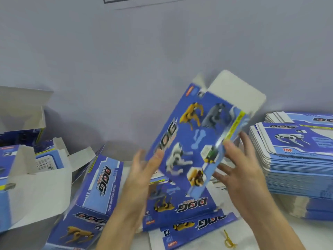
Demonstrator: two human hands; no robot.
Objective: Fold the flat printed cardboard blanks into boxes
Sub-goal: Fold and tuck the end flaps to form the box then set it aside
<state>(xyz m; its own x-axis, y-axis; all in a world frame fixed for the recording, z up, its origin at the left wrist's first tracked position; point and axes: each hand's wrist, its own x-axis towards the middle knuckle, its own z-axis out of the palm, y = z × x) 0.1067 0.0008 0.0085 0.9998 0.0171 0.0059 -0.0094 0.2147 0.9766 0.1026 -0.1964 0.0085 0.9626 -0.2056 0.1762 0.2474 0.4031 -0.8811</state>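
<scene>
Two bare forearms are reaching in from six o'clock. Between them a blue printed cardboard box blank [194, 138], showing cartoon robot dogs, is tilting in the air at centre, its white end flap hanging open toward one o'clock.

The left hand [144, 170] is bracing the blank's lower left edge, fingers straight and apart. The right hand [239, 165] is spreading straight fingers against the right edge. Neither grip is clamped, so the blank is likely to slip or twist; motion blur is softening the contact.

Pushing off the creases is risking a crushed panel.

- Two stacks of flat blue blanks [295, 159] are sitting at three o'clock.
- At least two loose blanks [189, 206] are lying on the white surface [261, 237] beneath the hands.
- Roughly four folded boxes [97, 188] are crowding nine o'clock.
- One yellow rubber band [228, 240] is lying at five o'clock.
</scene>
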